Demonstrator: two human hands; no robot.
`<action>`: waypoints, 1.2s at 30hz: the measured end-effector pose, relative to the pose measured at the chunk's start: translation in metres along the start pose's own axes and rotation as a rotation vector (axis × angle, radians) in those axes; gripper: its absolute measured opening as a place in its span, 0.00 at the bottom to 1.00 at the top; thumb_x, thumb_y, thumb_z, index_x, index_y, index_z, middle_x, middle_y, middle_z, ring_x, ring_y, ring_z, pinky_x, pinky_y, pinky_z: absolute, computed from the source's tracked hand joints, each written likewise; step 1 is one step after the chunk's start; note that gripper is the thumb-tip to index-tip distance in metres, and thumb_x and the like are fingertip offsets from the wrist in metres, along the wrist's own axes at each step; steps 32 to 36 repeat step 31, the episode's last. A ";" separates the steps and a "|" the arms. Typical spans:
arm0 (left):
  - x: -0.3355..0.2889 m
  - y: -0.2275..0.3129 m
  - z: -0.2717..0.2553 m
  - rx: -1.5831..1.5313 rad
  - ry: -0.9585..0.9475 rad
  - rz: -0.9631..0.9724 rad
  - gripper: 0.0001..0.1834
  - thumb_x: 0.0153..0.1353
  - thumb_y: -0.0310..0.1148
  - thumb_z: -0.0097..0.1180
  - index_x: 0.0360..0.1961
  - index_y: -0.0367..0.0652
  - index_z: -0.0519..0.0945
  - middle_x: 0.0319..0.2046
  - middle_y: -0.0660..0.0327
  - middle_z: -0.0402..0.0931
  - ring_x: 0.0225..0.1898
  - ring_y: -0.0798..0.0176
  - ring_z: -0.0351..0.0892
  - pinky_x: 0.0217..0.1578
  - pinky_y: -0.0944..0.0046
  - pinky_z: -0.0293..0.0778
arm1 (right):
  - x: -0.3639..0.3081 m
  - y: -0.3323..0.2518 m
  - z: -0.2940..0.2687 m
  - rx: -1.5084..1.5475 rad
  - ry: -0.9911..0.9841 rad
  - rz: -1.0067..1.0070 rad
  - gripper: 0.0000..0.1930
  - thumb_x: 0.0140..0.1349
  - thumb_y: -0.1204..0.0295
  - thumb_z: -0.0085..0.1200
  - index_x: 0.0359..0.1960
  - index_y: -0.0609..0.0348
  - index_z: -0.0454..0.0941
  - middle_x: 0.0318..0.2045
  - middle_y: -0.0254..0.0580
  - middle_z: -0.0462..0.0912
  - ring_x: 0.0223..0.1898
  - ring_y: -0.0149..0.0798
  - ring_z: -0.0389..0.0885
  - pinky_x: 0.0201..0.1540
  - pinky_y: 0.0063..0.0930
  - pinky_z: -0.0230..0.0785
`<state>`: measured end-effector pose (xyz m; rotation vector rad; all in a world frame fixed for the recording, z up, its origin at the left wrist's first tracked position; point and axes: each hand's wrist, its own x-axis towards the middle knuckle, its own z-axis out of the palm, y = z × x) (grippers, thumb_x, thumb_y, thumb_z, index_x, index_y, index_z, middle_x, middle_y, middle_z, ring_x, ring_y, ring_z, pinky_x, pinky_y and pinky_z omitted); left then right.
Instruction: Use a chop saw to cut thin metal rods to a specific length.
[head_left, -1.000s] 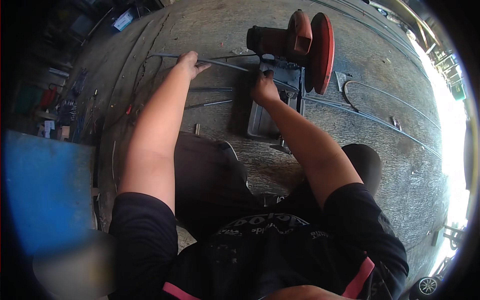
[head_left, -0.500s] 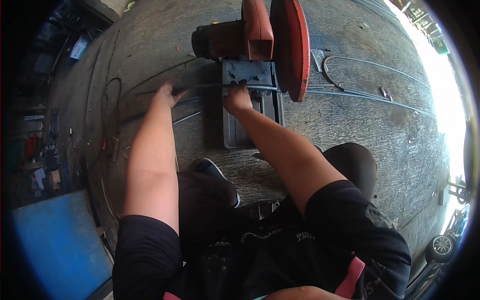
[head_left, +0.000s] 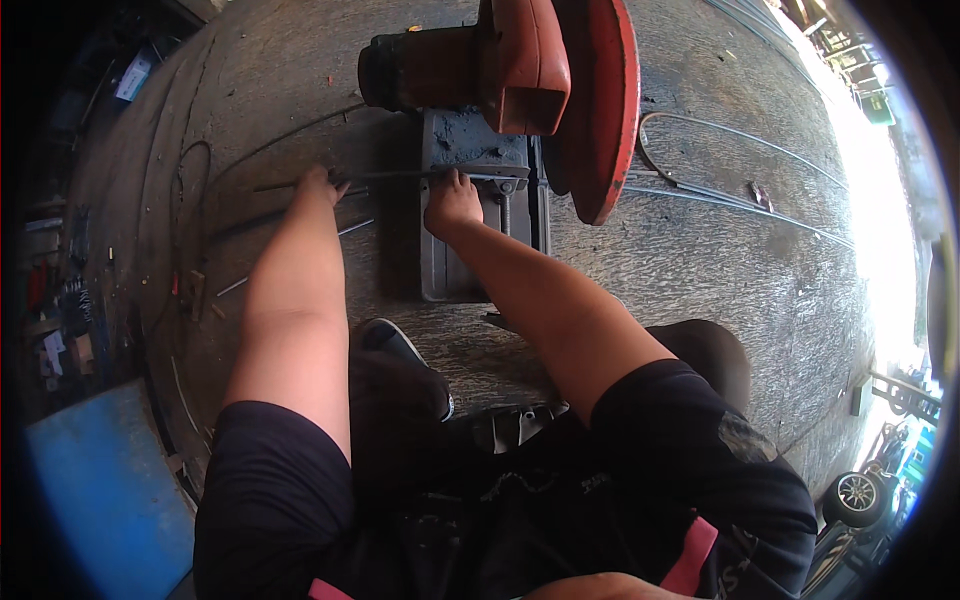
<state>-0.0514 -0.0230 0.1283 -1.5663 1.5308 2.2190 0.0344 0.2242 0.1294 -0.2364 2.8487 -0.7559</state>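
Note:
A thin dark metal rod (head_left: 385, 176) lies crosswise over the grey base (head_left: 437, 265) of a red cut-off saw (head_left: 520, 70). My left hand (head_left: 320, 186) is closed round the rod left of the base, and the rod's free end sticks out beyond it. Over the base, my right hand (head_left: 455, 207) is closed on the rod just beside the saw's vise (head_left: 506, 186); its fingertips are partly hidden. The large red blade guard (head_left: 612, 110) stands raised to the right of my right hand.
Long thin rods (head_left: 740, 203) and a bent loop of rod (head_left: 655, 160) lie on the floor at right. Shorter rods (head_left: 345, 230) lie below my left hand. A blue panel (head_left: 110, 490) is at lower left, a small wheel (head_left: 857, 497) at lower right.
The view has shifted slightly, so the saw appears larger and nearer. Both hands stay on the rod, and its right end seems drawn left, no longer reaching under the blade guard.

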 end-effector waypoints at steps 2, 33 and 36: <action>0.016 -0.014 0.002 -0.157 0.153 -0.074 0.13 0.65 0.31 0.39 0.47 0.45 0.72 0.45 0.54 0.71 0.46 0.55 0.73 0.45 0.48 0.75 | 0.002 0.004 0.009 -0.056 0.071 -0.053 0.22 0.54 0.71 0.45 0.52 0.64 0.69 0.52 0.55 0.67 0.57 0.54 0.65 0.60 0.39 0.58; 0.026 -0.089 0.034 -0.187 0.071 -0.022 0.06 0.64 0.27 0.40 0.34 0.40 0.71 0.27 0.56 0.75 0.28 0.56 0.78 0.33 0.48 0.79 | 0.000 0.007 0.020 0.120 -0.172 0.098 0.31 0.55 0.65 0.49 0.63 0.54 0.63 0.69 0.51 0.48 0.70 0.56 0.41 0.69 0.35 0.45; 0.026 -0.089 0.034 -0.187 0.071 -0.022 0.06 0.64 0.27 0.40 0.34 0.40 0.71 0.27 0.56 0.75 0.28 0.56 0.78 0.33 0.48 0.79 | 0.000 0.007 0.020 0.120 -0.172 0.098 0.31 0.55 0.65 0.49 0.63 0.54 0.63 0.69 0.51 0.48 0.70 0.56 0.41 0.69 0.35 0.45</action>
